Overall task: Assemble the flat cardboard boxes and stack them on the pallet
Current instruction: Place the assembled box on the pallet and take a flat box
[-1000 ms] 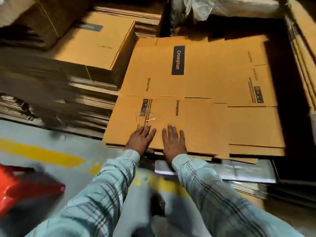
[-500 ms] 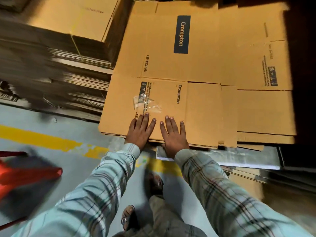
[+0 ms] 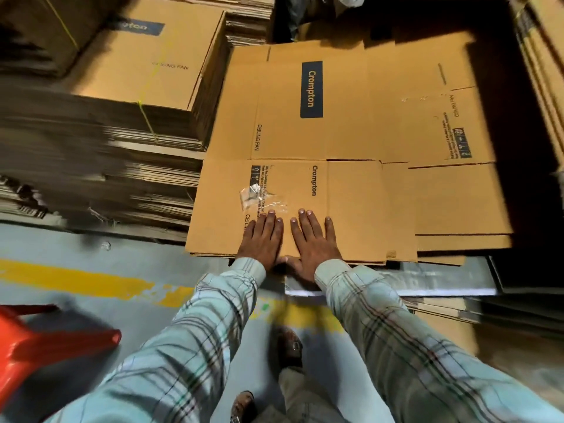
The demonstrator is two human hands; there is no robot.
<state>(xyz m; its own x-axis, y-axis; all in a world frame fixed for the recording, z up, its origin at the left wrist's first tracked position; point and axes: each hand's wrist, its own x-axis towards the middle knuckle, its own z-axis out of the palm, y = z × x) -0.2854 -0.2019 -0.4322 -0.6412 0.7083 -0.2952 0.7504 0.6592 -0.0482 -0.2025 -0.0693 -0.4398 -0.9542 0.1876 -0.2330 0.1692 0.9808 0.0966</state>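
A flat brown cardboard box (image 3: 351,141) printed "Crompton" lies on top of a low pile of flattened boxes in front of me. My left hand (image 3: 263,239) and my right hand (image 3: 311,239) lie side by side on its near flap, fingers straight and palms down, close to the near edge. A crumpled strip of clear tape (image 3: 259,198) sticks to the flap just beyond my left fingertips.
A tall strapped stack of flat boxes (image 3: 146,71) stands at the left, more flat cardboard (image 3: 546,56) leans at the right. A red plastic stool (image 3: 36,346) sits low left on the grey floor with its yellow line (image 3: 76,277). My feet are below.
Both hands stay flat on the near flap in the same place. The camera has tilted and the view shifted; more of the far end of the box shows now.
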